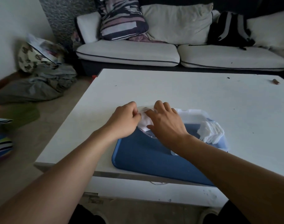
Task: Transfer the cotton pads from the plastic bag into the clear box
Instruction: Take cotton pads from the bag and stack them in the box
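A clear plastic bag [142, 110] with white cotton pads [144, 122] inside lies at the far left corner of a blue tray [146, 154]. My left hand [125, 120] pinches the bag's left edge with curled fingers. My right hand [167, 125] reaches in from the right, its thumb below and its fingers above the white pads in the bag. To the right on the tray stands the clear box [193, 111]. A row of cotton pads [210, 132] stands on edge at the box's right end.
The tray sits on a white low table [170, 88] near its front edge. A small brown object [276, 81] lies at the table's far right. Behind the table is a white sofa [128, 52] with cushions and a black backpack [230, 29]. Bags and cloth lie on the floor at the left.
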Tool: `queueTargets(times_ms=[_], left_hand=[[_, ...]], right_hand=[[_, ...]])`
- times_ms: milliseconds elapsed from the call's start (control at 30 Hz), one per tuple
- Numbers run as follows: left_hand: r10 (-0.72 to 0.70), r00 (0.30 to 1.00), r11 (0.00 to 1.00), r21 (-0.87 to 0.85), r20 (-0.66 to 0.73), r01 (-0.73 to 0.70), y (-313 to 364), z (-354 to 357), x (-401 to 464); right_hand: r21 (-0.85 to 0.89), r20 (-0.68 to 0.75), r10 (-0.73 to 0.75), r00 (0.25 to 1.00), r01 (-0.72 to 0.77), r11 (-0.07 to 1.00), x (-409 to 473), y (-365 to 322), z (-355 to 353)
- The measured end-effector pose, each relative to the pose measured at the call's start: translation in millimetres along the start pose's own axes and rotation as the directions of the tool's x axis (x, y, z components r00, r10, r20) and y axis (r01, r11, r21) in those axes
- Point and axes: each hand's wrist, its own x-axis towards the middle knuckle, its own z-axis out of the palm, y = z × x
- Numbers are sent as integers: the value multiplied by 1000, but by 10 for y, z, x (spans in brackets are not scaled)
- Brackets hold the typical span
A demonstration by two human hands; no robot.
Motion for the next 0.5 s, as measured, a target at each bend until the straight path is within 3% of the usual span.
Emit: queueTargets(times_ms=[167, 367, 500], left_hand=[[-38, 999, 997, -61, 23, 40, 9, -21, -3], [-19, 1000, 1000, -10, 16, 20, -33, 6, 34], [-67, 997, 998, 15, 24, 67, -83, -3, 53]], right_hand=[[62, 18, 40, 999, -41, 997, 48, -36, 32], [207, 61, 113, 992, -123, 971, 65, -42, 84], [436, 110, 40, 993, -84, 896, 40, -14, 11]])
